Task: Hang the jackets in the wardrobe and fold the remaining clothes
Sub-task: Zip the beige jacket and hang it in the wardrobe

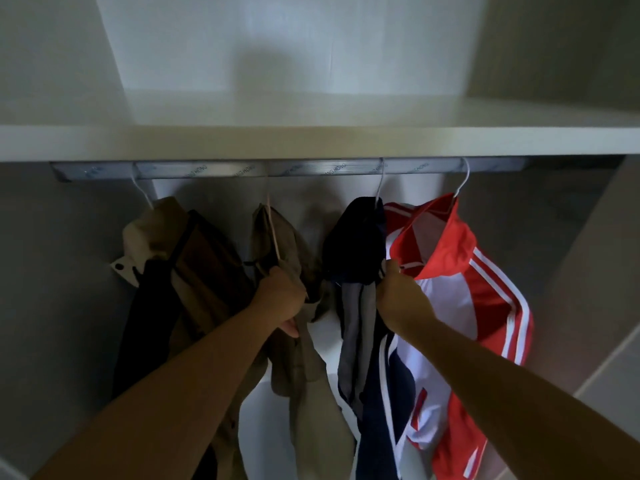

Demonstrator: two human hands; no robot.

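Head view: the hanging step looks almost done. Four jackets are on the rail [221,170] under the shelf [311,142]: a tan jacket [194,258] at the left, an olive jacket [294,362], a navy jacket [356,237] and a red jacket [464,271] at the right.

The left hand [282,299] is curled round the olive jacket's cloth at the lower end of its thin hanger [273,230]. The right hand [398,289] grips the navy jacket's front edge, just beside the red one; its fingertips are hidden in the fabric.

The hands seem to be spacing and settling the two middle garments. The next move probably calls for checking that each hook sits firmly on the rail, then letting go without dragging cloth off the shoulders; folding is not yet begun.

The olive jacket's long axis runs straight down, collar up at the hook and hem out of frame; its hanger is edge-on, one arm pointing toward the person.
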